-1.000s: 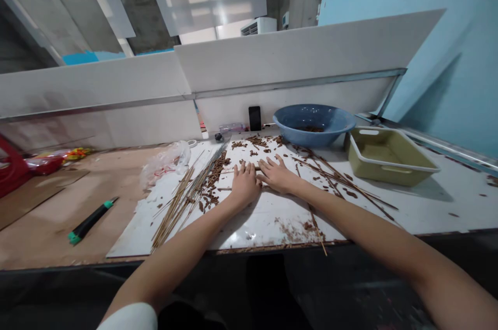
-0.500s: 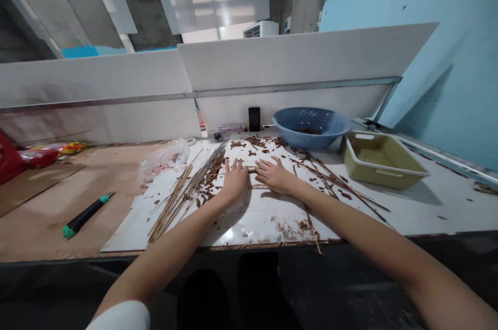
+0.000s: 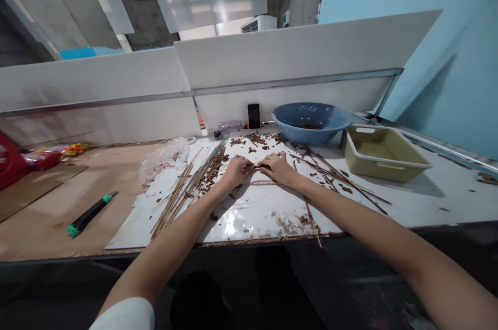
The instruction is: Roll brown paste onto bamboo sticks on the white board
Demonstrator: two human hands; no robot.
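My left hand and my right hand are side by side over the middle of the white board. Their fingers are curled and closed on a thin stick, which bridges the small gap between them and looks partly brown. The fingertips are mostly hidden, so how the stick is coated cannot be made out. Just in front of the hands, a thin brownish strip runs across the board. Brown crumbly lumps are scattered beyond the hands, and a bundle of thin sticks lies left of my left hand.
Brown-coated sticks lie on the right. Behind them stand a blue basin with brown material and an olive bin. A phone leans at the back. Left are a plastic bag and a black-green handled tool.
My fingers, stretched flat over the stick before, are now curled in around it. The stick has come slightly up off the board. The camera view has shifted a little.
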